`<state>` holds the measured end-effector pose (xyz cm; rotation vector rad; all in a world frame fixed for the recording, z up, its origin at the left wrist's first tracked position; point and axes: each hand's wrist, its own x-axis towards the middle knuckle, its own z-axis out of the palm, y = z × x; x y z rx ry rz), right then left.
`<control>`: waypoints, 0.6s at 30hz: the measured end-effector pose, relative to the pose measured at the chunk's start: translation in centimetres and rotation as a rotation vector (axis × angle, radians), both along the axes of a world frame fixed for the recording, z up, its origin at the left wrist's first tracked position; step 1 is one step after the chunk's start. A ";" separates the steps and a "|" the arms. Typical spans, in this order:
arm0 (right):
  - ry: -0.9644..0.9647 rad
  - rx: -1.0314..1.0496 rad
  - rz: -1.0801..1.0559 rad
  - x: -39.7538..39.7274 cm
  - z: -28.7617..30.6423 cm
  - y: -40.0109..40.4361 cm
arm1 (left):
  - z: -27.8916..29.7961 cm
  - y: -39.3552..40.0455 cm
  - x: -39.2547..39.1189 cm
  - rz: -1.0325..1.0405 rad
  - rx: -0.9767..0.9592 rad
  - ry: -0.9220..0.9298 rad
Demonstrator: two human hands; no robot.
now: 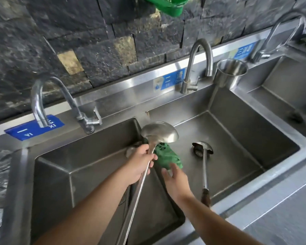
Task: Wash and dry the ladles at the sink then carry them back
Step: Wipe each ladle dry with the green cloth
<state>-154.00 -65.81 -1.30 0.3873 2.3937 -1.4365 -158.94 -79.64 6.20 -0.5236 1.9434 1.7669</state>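
A single head-worn camera looks forward and steeply down, close over the steel sink [219, 106] (wide-angle, so the edges bow). Both forearms enter from the bottom edge; past the fingertips [163, 172] lie the basins, and beyond them the faucets and stone wall [78, 32].

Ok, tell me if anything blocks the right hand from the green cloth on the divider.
Nothing visible does. The right hand is open, its fingers at the near edge of the green cloth. The big ladle, held by the left hand, is above the cloth's far end, not between.
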 end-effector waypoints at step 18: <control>-0.152 -0.576 -0.593 0.8 3.7 11.1 | -4.4 15.4 1.1 -0.397 -0.030 -0.076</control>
